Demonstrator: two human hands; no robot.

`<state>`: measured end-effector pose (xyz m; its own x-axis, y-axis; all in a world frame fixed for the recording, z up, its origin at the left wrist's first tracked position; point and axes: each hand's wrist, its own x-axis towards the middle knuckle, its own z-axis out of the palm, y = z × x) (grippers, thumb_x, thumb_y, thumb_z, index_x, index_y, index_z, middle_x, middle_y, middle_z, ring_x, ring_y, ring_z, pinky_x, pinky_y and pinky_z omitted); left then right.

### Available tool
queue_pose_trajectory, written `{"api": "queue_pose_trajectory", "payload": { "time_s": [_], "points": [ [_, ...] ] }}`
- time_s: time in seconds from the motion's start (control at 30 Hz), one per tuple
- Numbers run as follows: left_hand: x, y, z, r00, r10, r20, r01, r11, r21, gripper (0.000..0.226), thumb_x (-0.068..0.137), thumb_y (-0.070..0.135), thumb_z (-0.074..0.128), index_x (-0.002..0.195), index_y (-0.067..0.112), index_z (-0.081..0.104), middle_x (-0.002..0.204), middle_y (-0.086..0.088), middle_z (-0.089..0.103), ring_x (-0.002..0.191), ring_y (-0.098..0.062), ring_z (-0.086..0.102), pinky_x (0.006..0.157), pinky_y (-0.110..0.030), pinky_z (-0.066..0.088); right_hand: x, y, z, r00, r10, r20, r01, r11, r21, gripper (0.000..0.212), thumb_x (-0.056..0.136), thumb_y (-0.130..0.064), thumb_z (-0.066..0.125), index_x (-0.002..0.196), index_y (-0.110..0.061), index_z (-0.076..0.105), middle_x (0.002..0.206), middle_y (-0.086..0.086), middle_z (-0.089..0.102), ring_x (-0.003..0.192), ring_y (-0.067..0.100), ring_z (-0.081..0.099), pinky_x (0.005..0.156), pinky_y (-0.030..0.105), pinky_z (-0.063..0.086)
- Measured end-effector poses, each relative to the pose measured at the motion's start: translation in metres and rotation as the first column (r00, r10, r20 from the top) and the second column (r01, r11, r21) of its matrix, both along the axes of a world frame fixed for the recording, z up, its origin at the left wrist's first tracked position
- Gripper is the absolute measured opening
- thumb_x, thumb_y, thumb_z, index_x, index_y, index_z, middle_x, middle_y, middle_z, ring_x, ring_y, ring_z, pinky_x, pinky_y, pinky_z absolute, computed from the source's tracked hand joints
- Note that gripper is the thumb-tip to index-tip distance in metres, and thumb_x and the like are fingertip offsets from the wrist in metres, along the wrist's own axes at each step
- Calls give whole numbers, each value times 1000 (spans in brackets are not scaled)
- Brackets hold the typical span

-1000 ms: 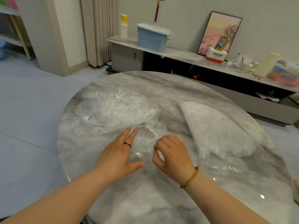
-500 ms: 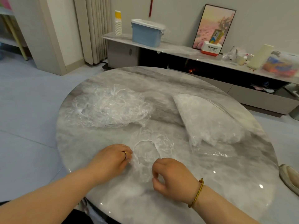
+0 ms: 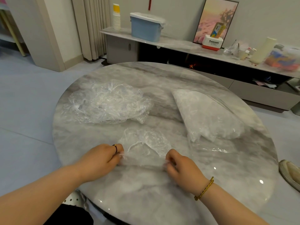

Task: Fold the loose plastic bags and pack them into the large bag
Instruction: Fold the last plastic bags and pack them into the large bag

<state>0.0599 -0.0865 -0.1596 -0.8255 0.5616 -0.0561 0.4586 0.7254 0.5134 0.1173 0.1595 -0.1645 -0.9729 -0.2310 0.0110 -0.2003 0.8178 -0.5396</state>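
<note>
Nearest the table (image 3: 146, 190) edge: left hand (image 3: 103, 158) and right hand (image 3: 181, 169), each pinching one end of a loose bag (image 3: 146, 143) stretched crosswise between them. Beyond, left: heap of bags (image 3: 105, 103). Beyond, right: large bag (image 3: 206, 116), nearer the right hand.

left hand (image 3: 100, 159) hides its fingertips; shoe (image 3: 290, 174) cropped.

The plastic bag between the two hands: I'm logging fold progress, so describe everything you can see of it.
The plastic bag is thin, clear and crinkled, with a whitish gathered rim. It lies spread on the marble table, unfolded. The left hand pinches its near left edge, the right hand its near right edge.
</note>
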Motion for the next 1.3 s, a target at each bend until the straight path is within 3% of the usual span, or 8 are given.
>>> {"api": "queue_pose_trajectory", "payload": {
  "time_s": [0.3, 0.5, 0.63, 0.77, 0.93, 1.03, 1.13, 1.3],
  "points": [
    [6, 12, -3, 954, 285, 97, -301, 905, 300, 25, 96, 16, 43, 74, 28, 41, 53, 6, 44, 50, 3, 49, 53, -16, 36, -5, -11, 4, 957, -282, 73, 291, 941, -172, 30, 96, -10, 36, 76, -32, 29, 62, -10, 54, 72, 22, 63, 72, 33, 49],
    [3, 26, 2, 916, 364, 166, -400, 837, 373, 23, 96, 15, 43, 76, 27, 41, 53, 0, 40, 37, -8, 43, 40, -14, 38, -7, -22, 2, 944, -328, 16, 329, 943, -54, 6, 99, -18, 30, 94, -21, 31, 74, 6, 60, 71, 31, 60, 67, 38, 49],
    [-3, 27, 1, 907, 414, 76, -420, 887, 192, 3, 95, 22, 46, 98, 22, 46, 50, 4, 40, 46, -12, 38, 49, -25, 32, -14, -25, -2, 937, -350, 11, 348, 934, 74, 7, 101, -24, 27, 95, -20, 29, 59, -3, 43, 63, 23, 47, 49, 29, 31],
    [2, 28, 6, 899, 404, -172, -430, 890, -155, 38, 97, 30, 39, 133, 22, 32, 84, 8, 57, 72, -15, 56, 61, -26, 39, -20, -27, -6, 938, -345, 21, 338, 928, 160, 17, 100, -24, 31, 110, -13, 39, 60, -8, 37, 61, 18, 42, 45, 20, 25],
    [3, 29, 4, 754, 197, -626, -174, 980, 99, 29, 77, 13, 46, 104, 13, 57, 95, -9, 68, 89, -22, 55, 83, -30, 34, -20, -33, -2, 931, -364, 20, 357, 921, 157, 33, 97, -14, 34, 130, -13, 30, 74, -5, 45, 54, 9, 39, 46, 22, 26],
    [15, 40, -10, 816, -140, -561, 102, 990, -97, 41, 77, 21, 39, 106, 17, 66, 104, -2, 70, 104, -16, 55, 102, -29, 21, -19, -38, -2, 913, -332, -238, 387, 889, 245, 49, 83, -4, 53, 128, -15, 40, 111, 1, 55, 69, 19, 60, 41, 18, 24],
    [23, 45, -25, 884, -291, -367, 159, 923, -350, 52, 78, 36, 35, 114, 13, 65, 117, -2, 65, 114, -15, 56, 107, -29, 11, -20, -42, -12, 836, -146, -530, 331, 904, 272, 41, 65, -13, 46, 106, -17, 46, 102, 3, 68, 73, 18, 68, 50, 21, 49],
    [13, 39, -29, 953, -239, -185, 156, 914, -374, 59, 87, 53, 25, 124, 11, 42, 120, -1, 63, 119, -11, 39, 108, -26, 8, -21, -42, -29, 893, 31, -449, 152, 918, 366, 42, 75, -28, 35, 111, -21, 56, 112, 1, 68, 103, 15, 65, 79, 35, 54]
  ]
}}
